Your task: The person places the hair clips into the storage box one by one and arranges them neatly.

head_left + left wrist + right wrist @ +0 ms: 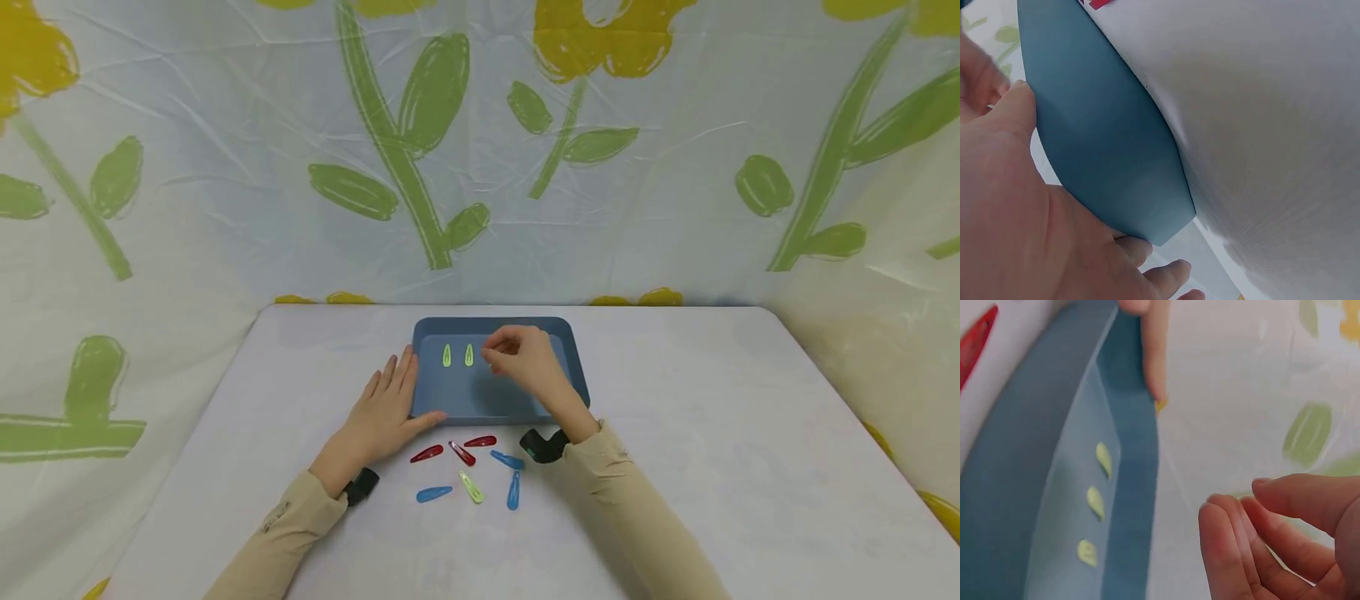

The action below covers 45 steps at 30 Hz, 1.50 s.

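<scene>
A blue-grey tray [498,408] lies on the table. My left hand [386,412] rests against its left side, fingers spread, with the thumb along the front wall. Over the tray my right hand [528,358] hovers, fingers bent and the thumb tip near them; the right wrist view shows nothing between them. Yellow-green snap hair clips [447,356] lie inside the tray; the head view shows two. A third hair clip [1087,552] shows in the row in the right wrist view, while my right hand hides that spot from the head camera.
In front of the tray lie several loose clips: three red hair clips [427,453], three blue hair clips [433,493] and one yellow-green hair clip [471,487]. A white cloth covers the table [712,467]. Behind it hangs a flowered curtain [262,167].
</scene>
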Tool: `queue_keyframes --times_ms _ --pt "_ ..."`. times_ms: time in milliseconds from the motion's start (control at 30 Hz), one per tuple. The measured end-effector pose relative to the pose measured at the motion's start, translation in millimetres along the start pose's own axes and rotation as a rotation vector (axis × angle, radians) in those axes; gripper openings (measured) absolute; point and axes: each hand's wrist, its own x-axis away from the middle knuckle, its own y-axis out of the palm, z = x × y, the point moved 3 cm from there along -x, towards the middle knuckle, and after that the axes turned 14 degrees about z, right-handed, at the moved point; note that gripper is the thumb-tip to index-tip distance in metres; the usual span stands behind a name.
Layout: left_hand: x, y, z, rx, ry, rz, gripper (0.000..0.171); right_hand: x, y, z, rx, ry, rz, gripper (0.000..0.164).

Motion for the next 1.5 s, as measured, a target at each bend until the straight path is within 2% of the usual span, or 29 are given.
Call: queue_keyframes --times_ms 267,533,667,833,1033,1100,1300,1500 --pt "0.4 -1.8 1.0 0.005 0.011 0.005 0.109 35.4 1.3 -32.1 0.128 -0.237 -0.051 0.004" --pt "0.5 0.1 1.1 0.004 0.011 0.004 0.108 72.9 10.8 -46.0 0.213 -0.359 -0.150 0.004" --pt "-0.2 1.2 0.0 -0.001 0.012 0.003 0.108 90.7 18.0 -46.5 0.292 -0.389 -0.198 0.004" --pt "0.0 -0.4 0.0 -0.006 0.010 0.007 0.109 107.9 29.2 -40.9 0.465 -0.418 -0.279 0.010" --pt "0.9 0.9 0.5 0.002 -0.006 -0.005 0.109 119.6 41.3 -31.2 0.652 -0.404 -0.353 0.016" --pt "1.1 2.0 0.2 0.006 -0.007 -0.004 0.109 121.9 44.5 -28.4 0.689 -0.397 -0.370 0.018" --pt "2.1 1.8 0.5 0.005 -0.007 0.009 0.109 127.8 51.5 -26.4 0.778 -0.389 -0.402 0.008" --pt "-0.2 2.7 0.1 -0.006 -0.008 0.006 0.110 130.8 54.3 -29.5 0.818 -0.423 -0.390 0.003"
